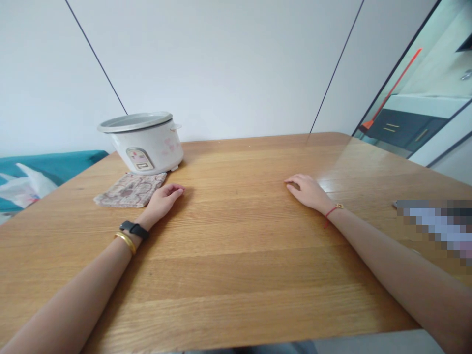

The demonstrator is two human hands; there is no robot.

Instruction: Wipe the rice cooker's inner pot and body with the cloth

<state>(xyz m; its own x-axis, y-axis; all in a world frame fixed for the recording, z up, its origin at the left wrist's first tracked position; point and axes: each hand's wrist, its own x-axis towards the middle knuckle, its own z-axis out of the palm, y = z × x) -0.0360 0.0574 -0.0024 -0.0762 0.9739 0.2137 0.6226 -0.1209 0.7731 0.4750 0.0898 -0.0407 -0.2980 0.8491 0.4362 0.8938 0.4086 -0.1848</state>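
Note:
My left hand rests on its side on the wooden table, fingers loosely curled, with nothing in it. It lies beside the right edge of a folded, brown-patterned cloth. Just behind the cloth stands a white rice cooker with a grey rim and pink flower prints; no lid shows on top. Farther right, my right hand lies palm down on the tabletop, open and holding nothing, fingers slightly bent and thumb apart.
A blurred-out flat object lies at the table's right side. A white wall rises behind the table. On the left, a white plastic bag sits on a teal seat. A red-handled broom leans beyond the doorway.

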